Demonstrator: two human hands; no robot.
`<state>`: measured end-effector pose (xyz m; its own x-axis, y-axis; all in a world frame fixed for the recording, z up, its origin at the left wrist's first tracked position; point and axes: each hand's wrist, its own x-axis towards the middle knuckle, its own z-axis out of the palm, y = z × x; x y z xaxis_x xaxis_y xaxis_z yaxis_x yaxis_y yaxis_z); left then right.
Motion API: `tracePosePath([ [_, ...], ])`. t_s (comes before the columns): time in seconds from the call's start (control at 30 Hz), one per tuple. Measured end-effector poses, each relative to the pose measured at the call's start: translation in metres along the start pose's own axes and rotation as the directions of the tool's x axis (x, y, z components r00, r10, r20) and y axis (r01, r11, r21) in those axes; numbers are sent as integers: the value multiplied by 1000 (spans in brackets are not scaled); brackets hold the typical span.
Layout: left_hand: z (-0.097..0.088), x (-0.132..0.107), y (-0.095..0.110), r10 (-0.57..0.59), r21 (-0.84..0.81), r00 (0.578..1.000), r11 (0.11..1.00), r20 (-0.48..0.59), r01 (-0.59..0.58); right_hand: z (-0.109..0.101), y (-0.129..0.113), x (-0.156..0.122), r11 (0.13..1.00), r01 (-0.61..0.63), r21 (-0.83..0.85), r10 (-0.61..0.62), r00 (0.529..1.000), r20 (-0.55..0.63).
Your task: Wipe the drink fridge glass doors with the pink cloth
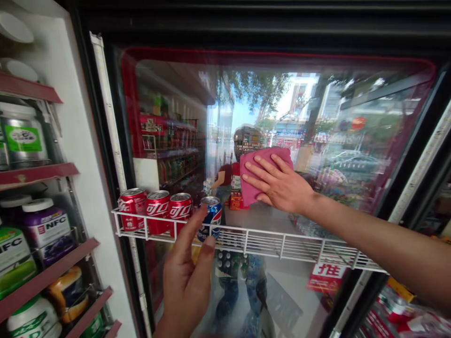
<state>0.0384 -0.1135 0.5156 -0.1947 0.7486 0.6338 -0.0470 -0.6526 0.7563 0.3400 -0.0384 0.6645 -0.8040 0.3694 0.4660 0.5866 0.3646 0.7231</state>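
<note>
My right hand [278, 183] lies flat with spread fingers on a folded pink cloth [251, 188], holding it against the inside of a glass door [176, 94]. Lower and to the left is my left hand [186, 281], its thumb and index finger apart in front of a blue Pepsi can [213, 213]. Whether a fingertip touches that can is hard to tell. Several red cola cans, among them one near the middle [157, 211], stand in a row left of the Pepsi on a white wire door rack [264, 241].
Shelves at the left hold jars and bottles, including a purple-labelled NFC bottle [47, 230]. A white light strip [109, 112] runs down the door's left side. A red and white sign [327, 274] shows below the rack. Reflections of a street and shop shelves cover the glass.
</note>
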Motion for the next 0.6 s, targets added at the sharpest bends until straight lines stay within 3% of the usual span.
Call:
tracePosePath([
  [0.17, 16, -11, -3, -36, 23, 999, 999, 11, 36, -7, 1, -39, 998, -67, -4, 67, 998, 18],
  [0.27, 24, -12, -3, -66, 26, 998, 997, 19, 66, -6, -9, -39, 988, -148, 37, 148, 989, 4],
  [0.4, 40, -13, 8, -102, -26, 993, 995, -54, 101, 3, -28, -3, 985, -136, 107, 138, 990, -15],
  [0.6, 77, -12, 42, -126, -31, 983, 992, -133, 123, 20, -47, 58, 980, -177, 93, 181, 983, -31],
])
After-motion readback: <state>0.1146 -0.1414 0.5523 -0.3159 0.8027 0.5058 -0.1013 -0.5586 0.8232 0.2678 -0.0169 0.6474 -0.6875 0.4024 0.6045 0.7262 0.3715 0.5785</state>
